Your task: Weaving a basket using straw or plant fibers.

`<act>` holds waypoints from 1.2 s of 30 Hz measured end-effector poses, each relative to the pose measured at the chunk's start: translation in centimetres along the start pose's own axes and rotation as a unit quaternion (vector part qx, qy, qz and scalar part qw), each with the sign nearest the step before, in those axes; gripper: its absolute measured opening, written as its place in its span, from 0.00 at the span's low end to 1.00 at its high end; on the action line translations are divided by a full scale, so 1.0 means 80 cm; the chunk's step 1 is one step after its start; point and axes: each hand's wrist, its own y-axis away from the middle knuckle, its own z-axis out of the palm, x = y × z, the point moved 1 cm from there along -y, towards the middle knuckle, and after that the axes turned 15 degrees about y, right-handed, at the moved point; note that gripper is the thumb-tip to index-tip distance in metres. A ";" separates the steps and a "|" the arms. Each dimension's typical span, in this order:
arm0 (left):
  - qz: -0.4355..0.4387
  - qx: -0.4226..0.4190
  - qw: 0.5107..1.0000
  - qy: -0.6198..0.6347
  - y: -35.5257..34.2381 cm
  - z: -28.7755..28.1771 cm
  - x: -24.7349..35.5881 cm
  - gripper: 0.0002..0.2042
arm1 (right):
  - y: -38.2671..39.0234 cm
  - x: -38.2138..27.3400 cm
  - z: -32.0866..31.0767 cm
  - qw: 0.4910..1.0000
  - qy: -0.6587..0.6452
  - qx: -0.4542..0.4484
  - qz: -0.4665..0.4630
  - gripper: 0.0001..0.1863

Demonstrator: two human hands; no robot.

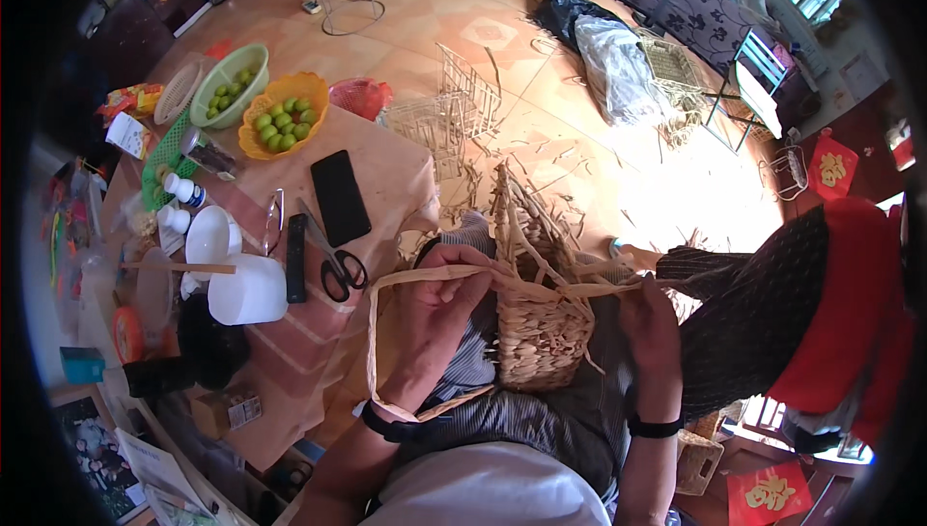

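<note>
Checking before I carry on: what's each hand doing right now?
Left hand: closed, pinching a straw strand by the basket.
Right hand: closed, pinching a straw strand too; whether it's the same one can't be told.

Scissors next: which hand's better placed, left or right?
Probably left. The left hand is nearer the black-handled scissors on the table; the right hand is across the woven basket. Both appear to pinch plant-fibre strands, so the left would likely need to let go.

Tan woven basket (pixel 544 345), coarse-textured, between the person's thighs (pixel 613 376), long pale strand (pixel 373 333) (bent at left) across its edge
</note>
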 end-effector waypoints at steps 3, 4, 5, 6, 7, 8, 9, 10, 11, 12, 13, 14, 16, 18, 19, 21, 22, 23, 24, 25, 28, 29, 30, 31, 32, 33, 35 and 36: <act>-0.005 -0.007 1.000 -0.007 -0.007 0.013 0.015 0.04 | 0.017 -0.006 -0.014 0.994 0.092 0.045 0.027 0.22; 0.013 -0.015 0.999 -0.050 -0.010 0.011 0.017 0.03 | 0.024 -0.016 -0.013 0.981 0.192 0.025 0.023 0.24; 0.030 -0.029 0.995 -0.092 -0.014 0.001 0.011 0.04 | 0.033 -0.026 -0.007 0.980 0.195 0.025 0.022 0.24; 0.032 -0.026 0.995 -0.090 -0.017 0.006 0.019 0.04 | 0.046 -0.040 0.004 0.946 0.324 0.014 0.012 0.27; 0.031 -0.029 0.991 -0.123 -0.018 0.017 0.036 0.05 | 0.059 -0.056 0.016 0.895 0.446 0.001 0.001 0.30; 0.028 -0.035 0.987 -0.152 -0.019 0.024 0.039 0.06 | 0.072 -0.068 0.027 0.886 0.464 0.007 0.005 0.29; 0.011 -0.018 0.994 -0.109 -0.017 0.026 0.039 0.07 | 0.085 -0.079 0.055 0.881 0.469 0.029 -0.057 0.24; 0.012 -0.017 0.994 -0.111 -0.016 0.030 0.042 0.07 | 0.093 -0.087 0.085 0.872 0.472 0.051 -0.120 0.20; 0.024 -0.022 0.988 -0.148 -0.016 0.032 0.049 0.06 | 0.091 -0.091 0.110 0.819 0.529 0.032 -0.222 0.15; 0.036 -0.028 0.982 -0.186 -0.016 0.033 0.054 0.05 | 0.084 -0.097 0.132 0.752 0.575 0.013 -0.321 0.11; 0.036 -0.030 0.981 -0.189 -0.016 0.033 0.057 0.05 | 0.075 -0.102 0.150 0.721 0.597 -0.026 -0.352 0.15; 0.025 -0.023 0.975 -0.221 -0.015 0.032 0.058 0.05 | 0.064 -0.099 0.166 0.727 0.596 -0.052 -0.339 0.17; 0.016 -0.017 0.966 -0.256 -0.015 0.034 0.056 0.04 | 0.042 -0.090 0.170 0.803 0.528 -0.161 -0.224 0.18; 0.047 -0.037 0.974 -0.221 -0.015 0.035 0.048 0.04 | 0.026 -0.073 0.157 0.837 0.479 -0.178 -0.194 0.18; 0.045 -0.037 0.974 -0.217 -0.014 0.034 0.048 0.04 | 0.020 -0.066 0.151 0.867 0.430 -0.192 -0.163 0.17; 0.048 -0.030 0.974 -0.218 -0.014 0.032 0.046 0.04 | 0.015 -0.060 0.142 0.877 0.409 -0.204 -0.146 0.16; 0.052 -0.024 0.974 -0.217 -0.014 0.031 0.045 0.04 | 0.015 -0.058 0.140 0.886 0.389 -0.213 -0.131 0.15; 0.050 -0.025 0.974 -0.218 -0.012 0.031 0.044 0.04 | 0.019 -0.055 0.140 0.887 0.388 -0.212 -0.130 0.15; 0.061 -0.037 0.975 -0.210 -0.010 0.031 0.043 0.04 | 0.024 -0.051 0.144 0.881 0.403 -0.188 -0.160 0.16; 0.072 -0.049 0.975 -0.203 -0.008 0.030 0.042 0.05 | 0.028 -0.049 0.149 0.874 0.417 -0.164 -0.190 0.18; 0.177 -0.136 0.909 -0.353 -0.008 0.038 0.052 0.06 | 0.038 -0.057 0.169 0.819 0.525 -0.086 -0.216 0.13; 0.153 -0.123 0.906 -0.375 0.000 0.046 0.052 0.08 | 0.037 -0.054 0.175 0.782 0.551 -0.058 -0.285 0.12; 0.197 -0.147 0.895 -0.373 0.001 0.043 0.045 0.10 | 0.034 -0.048 0.182 0.783 0.550 -0.058 -0.286 0.12; 0.190 -0.170 0.890 -0.377 0.003 0.041 0.044 0.10 | 0.032 -0.043 0.189 0.747 0.593 -0.057 -0.294 0.11; 0.185 -0.193 0.886 -0.380 0.005 0.040 0.044 0.11 | 0.030 -0.039 0.192 0.710 0.634 -0.056 -0.302 0.10; 0.183 -0.194 0.887 -0.376 0.009 0.036 0.036 0.12 | 0.025 -0.034 0.190 0.710 0.619 -0.067 -0.328 0.09; 0.180 -0.192 0.882 -0.391 0.015 0.031 0.029 0.12 | 0.023 -0.043 0.185 0.724 0.597 -0.095 -0.333 0.09; 0.174 -0.189 0.876 -0.408 0.018 0.028 0.026 0.12 | 0.022 -0.046 0.181 0.738 0.572 -0.125 -0.334 0.09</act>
